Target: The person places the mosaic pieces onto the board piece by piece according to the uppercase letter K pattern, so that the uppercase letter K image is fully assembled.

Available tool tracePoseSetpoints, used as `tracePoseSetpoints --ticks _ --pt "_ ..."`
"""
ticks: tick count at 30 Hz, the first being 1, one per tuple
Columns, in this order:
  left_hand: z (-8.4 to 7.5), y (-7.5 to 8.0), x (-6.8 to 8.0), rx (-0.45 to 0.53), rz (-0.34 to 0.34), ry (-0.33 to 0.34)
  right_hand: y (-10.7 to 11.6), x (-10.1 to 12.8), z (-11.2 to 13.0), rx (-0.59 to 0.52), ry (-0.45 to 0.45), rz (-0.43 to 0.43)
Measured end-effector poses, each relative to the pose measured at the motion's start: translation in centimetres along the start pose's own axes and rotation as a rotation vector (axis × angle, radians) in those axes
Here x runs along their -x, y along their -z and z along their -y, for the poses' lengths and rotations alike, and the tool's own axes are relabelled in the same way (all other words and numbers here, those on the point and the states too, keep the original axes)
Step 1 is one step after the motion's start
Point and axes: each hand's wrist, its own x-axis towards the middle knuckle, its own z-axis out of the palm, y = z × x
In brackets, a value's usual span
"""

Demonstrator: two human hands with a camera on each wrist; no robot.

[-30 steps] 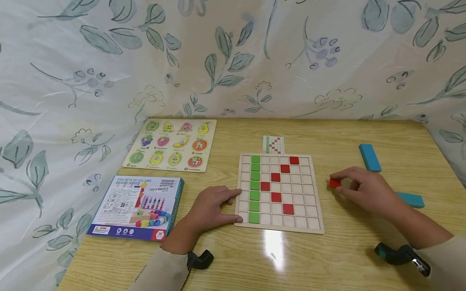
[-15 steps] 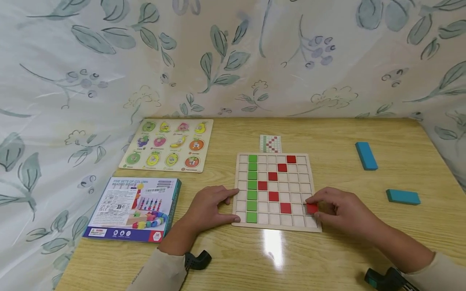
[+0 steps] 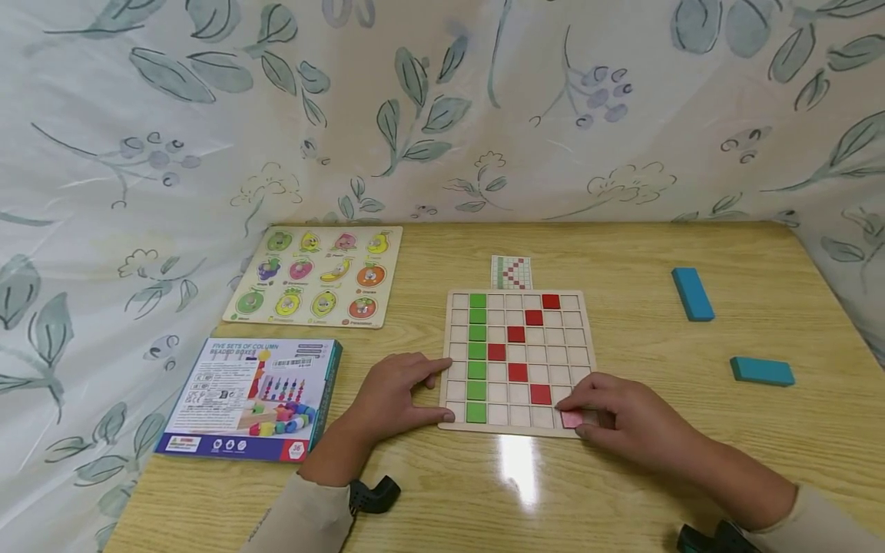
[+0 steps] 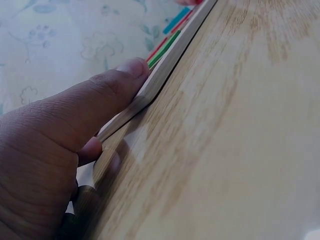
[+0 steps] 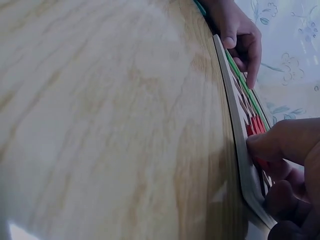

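Note:
A wooden grid board (image 3: 528,430) lies on the table. A column of green tiles (image 3: 477,370) fills its second column from the left, and several red tiles (image 3: 517,372) form slanting lines. My right hand (image 3: 625,415) pinches a small red tile (image 3: 571,419) between thumb and forefinger at the front row, near the right corner. Whether the tile sits fully in a cell is hidden by the fingers. At the board's left edge, my left hand (image 3: 397,395) rests with thumb and forefinger extended, the thumb (image 4: 132,70) on the rim in the left wrist view.
Behind the board lies a small pattern card (image 3: 512,273). Two blue blocks (image 3: 692,294) are at the right. A fruit puzzle board (image 3: 314,276) and a boxed toy set (image 3: 249,399) are at the left. A floral cloth (image 3: 442,115) hangs behind the table (image 3: 442,499).
My right hand has carried the red tile from the table right of the board, leftward and nearer, to the board's front row. My left hand has stayed at the left edge.

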Motion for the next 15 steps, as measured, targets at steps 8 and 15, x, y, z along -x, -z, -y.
tracePoseSetpoints --ticks 8,15 --pt "0.06 -0.06 -0.01 -0.004 0.005 0.001 0.13 -0.54 0.64 -0.005 -0.036 0.061" --pt "0.08 -0.07 -0.04 -0.012 0.001 -0.004 0.17 -0.72 0.89 0.002 -0.096 0.093"
